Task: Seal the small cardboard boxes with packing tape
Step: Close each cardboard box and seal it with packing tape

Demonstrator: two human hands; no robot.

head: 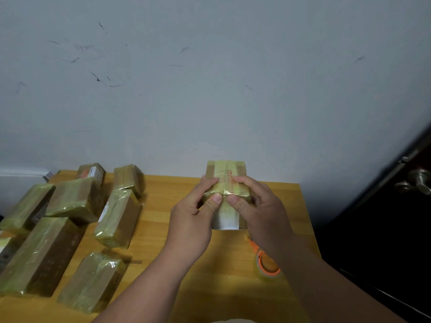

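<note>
A small cardboard box [225,177] wrapped in yellowish clear tape is held above the wooden table [163,229], with a white label on its near face. My left hand [193,220] grips its left side, thumb pressing the near top edge. My right hand [258,210] grips the right side, thumb beside the other thumb on the tape. A roll of clear packing tape with an orange core [265,266] lies on the table under my right wrist, partly hidden.
Several taped cardboard boxes [77,199] lie in rows over the left half of the table. A grey wall stands right behind it. A dark door with a metal handle [417,180] is at the right.
</note>
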